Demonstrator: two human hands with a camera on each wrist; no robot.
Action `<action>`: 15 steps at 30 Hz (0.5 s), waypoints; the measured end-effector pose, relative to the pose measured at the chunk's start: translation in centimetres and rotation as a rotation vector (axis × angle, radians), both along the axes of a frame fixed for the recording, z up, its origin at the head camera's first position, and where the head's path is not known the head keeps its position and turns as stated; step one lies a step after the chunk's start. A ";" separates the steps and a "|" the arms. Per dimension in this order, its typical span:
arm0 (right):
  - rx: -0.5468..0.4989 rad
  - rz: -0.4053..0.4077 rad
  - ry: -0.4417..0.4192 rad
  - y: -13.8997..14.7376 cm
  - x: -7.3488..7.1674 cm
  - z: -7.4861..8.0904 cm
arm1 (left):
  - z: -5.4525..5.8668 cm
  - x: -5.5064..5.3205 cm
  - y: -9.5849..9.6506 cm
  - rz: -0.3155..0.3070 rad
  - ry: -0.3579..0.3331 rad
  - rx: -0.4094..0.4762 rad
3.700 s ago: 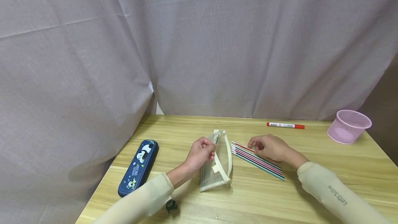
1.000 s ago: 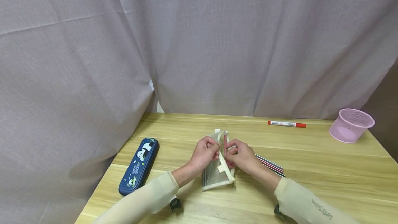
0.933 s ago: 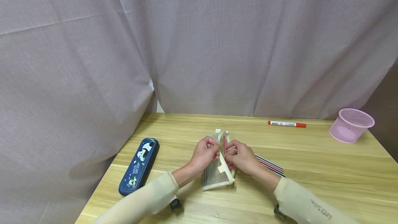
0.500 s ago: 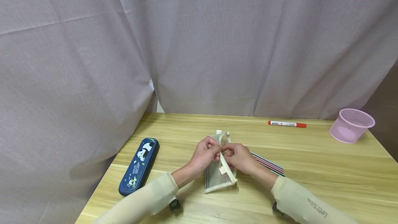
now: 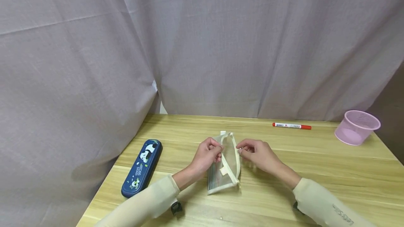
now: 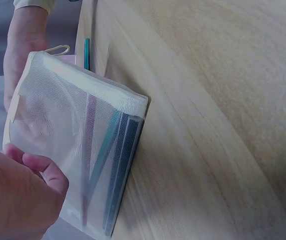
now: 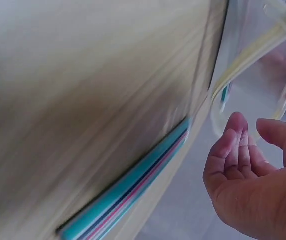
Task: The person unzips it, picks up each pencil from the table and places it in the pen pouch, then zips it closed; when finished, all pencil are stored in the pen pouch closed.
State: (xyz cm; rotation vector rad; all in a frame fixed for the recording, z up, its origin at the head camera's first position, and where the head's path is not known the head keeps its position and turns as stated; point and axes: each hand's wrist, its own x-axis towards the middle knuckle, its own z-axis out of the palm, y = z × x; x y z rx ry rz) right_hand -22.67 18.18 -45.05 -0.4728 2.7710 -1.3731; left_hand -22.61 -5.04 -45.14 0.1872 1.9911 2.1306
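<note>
My left hand (image 5: 205, 155) pinches one edge of the mouth of a see-through mesh zip pouch (image 5: 217, 181), which stands tilted on the table with its mouth spread. Several pencils (image 6: 100, 150) show through the mesh in the left wrist view, dark red, teal and dark ones. My right hand (image 5: 260, 154) is just right of the pouch mouth, its thumb and fingers apart and holding nothing in the right wrist view. A row of loose striped pencils (image 7: 130, 192) lies on the table near it; in the head view the right hand and forearm hide them.
A navy pencil case (image 5: 141, 169) with panda pictures lies on the left. At the back right are a red-and-white marker (image 5: 291, 126) and a pink mesh pen holder (image 5: 356, 128). A grey curtain (image 5: 205, 52) hangs along the table's back edge.
My right hand took a red pencil from the row, put it into the pouch, let go and drew back to the right. My left hand has kept its pinch on the pouch edge.
</note>
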 end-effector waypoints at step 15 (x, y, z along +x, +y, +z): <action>0.087 0.113 -0.135 7.4 -3.5 -0.2 | 0.1 0.2 -0.2 0.006 -0.011 0.008</action>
